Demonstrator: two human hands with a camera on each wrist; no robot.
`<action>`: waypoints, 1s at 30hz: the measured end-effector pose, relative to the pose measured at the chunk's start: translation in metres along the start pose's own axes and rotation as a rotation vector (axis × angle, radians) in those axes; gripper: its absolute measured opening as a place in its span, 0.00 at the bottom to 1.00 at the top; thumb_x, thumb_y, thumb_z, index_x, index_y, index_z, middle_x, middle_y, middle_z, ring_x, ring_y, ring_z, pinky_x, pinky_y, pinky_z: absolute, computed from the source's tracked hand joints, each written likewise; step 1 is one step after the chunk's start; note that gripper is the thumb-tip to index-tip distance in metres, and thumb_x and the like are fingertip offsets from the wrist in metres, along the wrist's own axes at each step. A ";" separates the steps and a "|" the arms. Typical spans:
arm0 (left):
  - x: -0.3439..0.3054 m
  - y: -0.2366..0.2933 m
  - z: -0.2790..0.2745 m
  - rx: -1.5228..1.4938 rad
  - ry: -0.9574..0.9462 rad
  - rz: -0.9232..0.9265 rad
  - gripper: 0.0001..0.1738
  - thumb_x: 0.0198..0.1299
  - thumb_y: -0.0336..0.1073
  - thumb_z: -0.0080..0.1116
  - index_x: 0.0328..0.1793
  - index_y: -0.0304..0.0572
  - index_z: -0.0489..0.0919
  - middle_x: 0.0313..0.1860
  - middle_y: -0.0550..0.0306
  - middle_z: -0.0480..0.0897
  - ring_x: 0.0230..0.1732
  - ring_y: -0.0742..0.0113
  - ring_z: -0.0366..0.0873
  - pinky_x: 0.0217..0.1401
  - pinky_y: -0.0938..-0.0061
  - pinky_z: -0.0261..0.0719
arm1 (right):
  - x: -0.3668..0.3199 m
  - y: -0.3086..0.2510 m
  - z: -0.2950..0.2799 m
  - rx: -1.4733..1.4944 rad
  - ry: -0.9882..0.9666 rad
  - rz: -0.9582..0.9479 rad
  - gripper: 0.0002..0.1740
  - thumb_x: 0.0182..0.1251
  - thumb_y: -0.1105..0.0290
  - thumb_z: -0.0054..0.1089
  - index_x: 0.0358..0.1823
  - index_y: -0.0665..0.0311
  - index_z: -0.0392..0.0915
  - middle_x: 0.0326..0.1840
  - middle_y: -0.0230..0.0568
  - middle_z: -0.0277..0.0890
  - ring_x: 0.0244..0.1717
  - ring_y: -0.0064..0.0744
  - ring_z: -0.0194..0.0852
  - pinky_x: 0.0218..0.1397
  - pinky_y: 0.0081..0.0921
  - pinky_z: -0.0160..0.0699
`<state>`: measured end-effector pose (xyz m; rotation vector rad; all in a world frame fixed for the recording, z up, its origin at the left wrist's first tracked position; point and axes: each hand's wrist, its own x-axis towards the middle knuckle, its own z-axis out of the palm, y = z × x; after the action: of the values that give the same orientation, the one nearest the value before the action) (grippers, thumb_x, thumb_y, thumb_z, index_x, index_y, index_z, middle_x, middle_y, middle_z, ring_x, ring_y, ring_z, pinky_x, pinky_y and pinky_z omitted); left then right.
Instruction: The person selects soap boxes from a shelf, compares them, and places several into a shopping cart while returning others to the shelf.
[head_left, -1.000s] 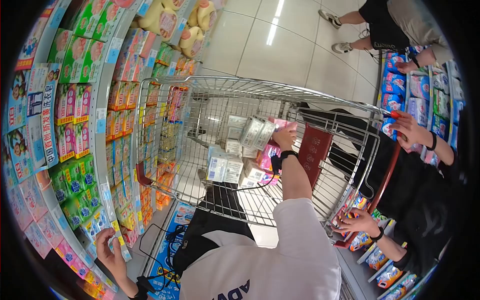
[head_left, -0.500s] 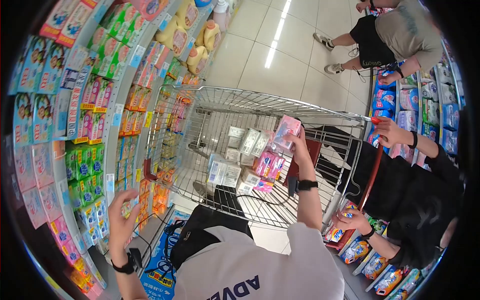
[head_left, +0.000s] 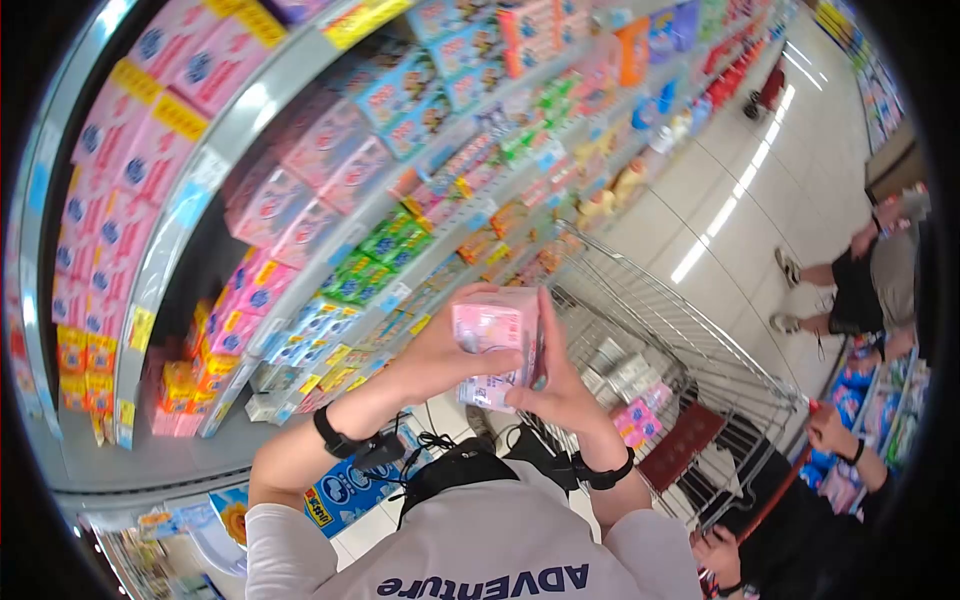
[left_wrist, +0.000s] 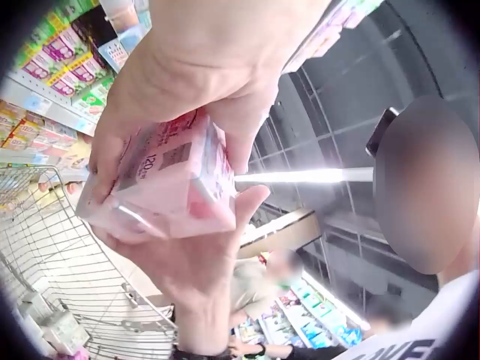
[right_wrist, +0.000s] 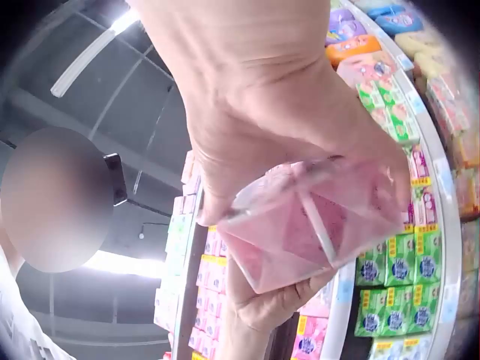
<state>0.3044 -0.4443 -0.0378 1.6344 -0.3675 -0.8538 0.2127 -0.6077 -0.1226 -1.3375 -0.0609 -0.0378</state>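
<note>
In the head view, the pink pack (head_left: 497,345) is up between your two hands, above your shirt front (head_left: 480,545) and beside the cart (head_left: 690,335). Your left hand (head_left: 432,348) grips it from one side, thumb across its printed face; your right hand (head_left: 568,388) grips the opposite side, thumb at a lower corner, fingers along the edge. The cart, on your right, holds white boxes (head_left: 625,372) and pink packets (head_left: 640,418) near a dark red panel (head_left: 683,445). Shelves (head_left: 212,168) of packaged goods, green packets (head_left: 393,238) among them, run along your left. Beyond the cart's handle stands someone in black (head_left: 820,545).
</note>
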 end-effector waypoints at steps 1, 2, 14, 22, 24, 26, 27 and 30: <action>-0.012 0.006 -0.008 -0.152 0.083 -0.017 0.51 0.50 0.37 0.77 0.76 0.34 0.57 0.61 0.51 0.76 0.62 0.65 0.74 0.66 0.68 0.73 | 0.007 -0.005 0.005 -0.129 -0.103 -0.063 0.73 0.49 0.52 0.81 0.82 0.61 0.29 0.78 0.54 0.41 0.79 0.48 0.44 0.79 0.42 0.47; -0.025 0.012 -0.014 -0.178 0.129 0.018 0.46 0.50 0.34 0.77 0.72 0.36 0.61 0.57 0.53 0.77 0.59 0.68 0.76 0.62 0.70 0.75 | 0.014 -0.012 0.014 -0.119 -0.121 -0.107 0.69 0.52 0.50 0.78 0.82 0.62 0.34 0.76 0.54 0.45 0.78 0.48 0.46 0.79 0.41 0.47; -0.123 -0.009 -0.082 -0.776 0.728 0.166 0.30 0.67 0.52 0.60 0.67 0.41 0.70 0.57 0.50 0.81 0.57 0.59 0.82 0.61 0.62 0.82 | 0.066 -0.022 0.066 0.810 -0.109 0.469 0.48 0.54 0.78 0.72 0.76 0.68 0.56 0.64 0.46 0.72 0.63 0.31 0.73 0.65 0.31 0.75; -0.148 0.004 -0.136 -0.808 0.846 0.620 0.27 0.70 0.47 0.56 0.68 0.40 0.69 0.62 0.53 0.79 0.63 0.60 0.78 0.66 0.63 0.79 | 0.120 -0.105 0.051 -0.106 -0.213 -0.411 0.47 0.45 0.79 0.77 0.70 0.65 0.65 0.62 0.41 0.74 0.61 0.34 0.75 0.64 0.31 0.74; -0.145 0.003 -0.142 -0.853 0.783 0.735 0.24 0.69 0.39 0.59 0.67 0.36 0.70 0.64 0.50 0.77 0.66 0.58 0.75 0.68 0.60 0.78 | 0.132 -0.126 0.050 -0.388 -0.250 -0.504 0.46 0.44 0.79 0.77 0.69 0.63 0.68 0.62 0.39 0.72 0.62 0.32 0.73 0.65 0.30 0.72; -0.139 0.003 -0.143 -0.814 0.797 0.720 0.24 0.70 0.38 0.58 0.67 0.36 0.69 0.65 0.49 0.76 0.66 0.57 0.75 0.68 0.60 0.79 | 0.146 -0.137 0.056 -0.527 -0.185 -0.631 0.42 0.42 0.79 0.77 0.65 0.61 0.73 0.59 0.37 0.73 0.58 0.33 0.75 0.62 0.30 0.74; -0.136 0.002 -0.144 -0.772 0.812 0.706 0.23 0.70 0.36 0.57 0.67 0.35 0.69 0.66 0.48 0.76 0.67 0.56 0.75 0.67 0.60 0.79 | 0.154 -0.140 0.057 -0.526 -0.183 -0.632 0.42 0.42 0.79 0.77 0.65 0.61 0.73 0.59 0.37 0.73 0.58 0.33 0.75 0.62 0.30 0.74; -0.128 -0.008 -0.160 -0.585 0.873 0.728 0.27 0.65 0.31 0.61 0.69 0.36 0.67 0.65 0.49 0.76 0.63 0.58 0.77 0.68 0.61 0.76 | 0.183 -0.149 0.055 -0.665 -0.145 -0.678 0.40 0.42 0.78 0.76 0.63 0.62 0.75 0.54 0.39 0.74 0.55 0.37 0.76 0.59 0.31 0.75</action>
<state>0.3276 -0.2444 0.0029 1.0482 -0.0524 0.3129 0.3844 -0.5870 0.0467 -1.9257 -0.6717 -0.5761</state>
